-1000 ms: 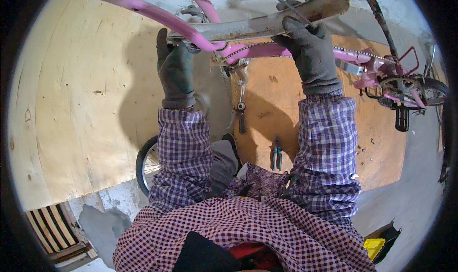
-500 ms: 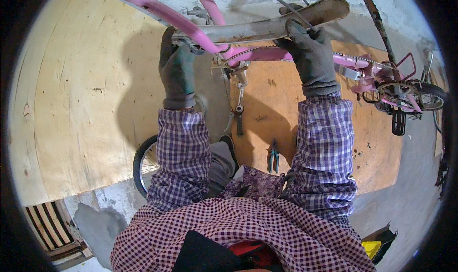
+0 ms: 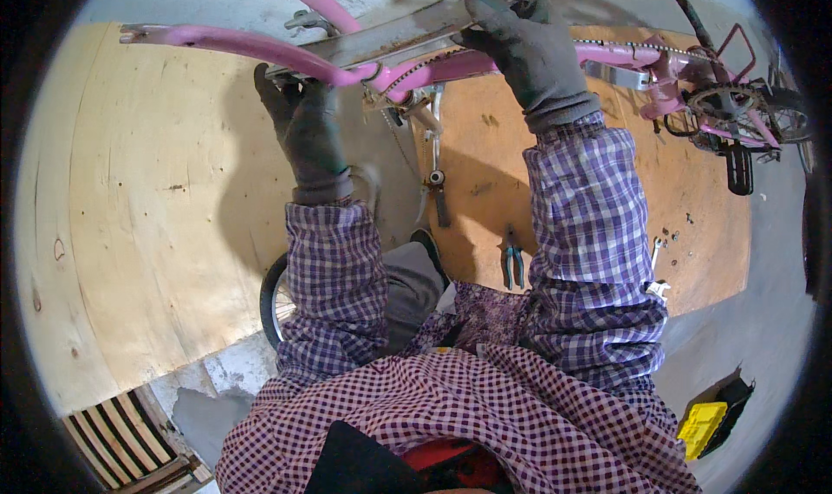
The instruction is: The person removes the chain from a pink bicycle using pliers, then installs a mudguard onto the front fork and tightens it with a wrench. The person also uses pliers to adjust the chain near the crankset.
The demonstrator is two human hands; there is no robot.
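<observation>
On the far side, your right hand (image 3: 530,50) clamps its fingers around the metal guard (image 3: 403,35); I can't tell whether your left hand (image 3: 310,134) grips its left end. The pink frame (image 3: 230,45) partly blocks it; pliers (image 3: 514,263) lie nearer.

the left glove (image 3: 314,143) and the right glove (image 3: 542,69) are dark grey, with snug cuffs (the left one looks faintly greenish). the sleeves (image 3: 589,217) are loose purple-and-white plaid. a finely checked maroon-and-white garment (image 3: 433,403) covers the torso; the trousers (image 3: 414,277) are grey.
</observation>
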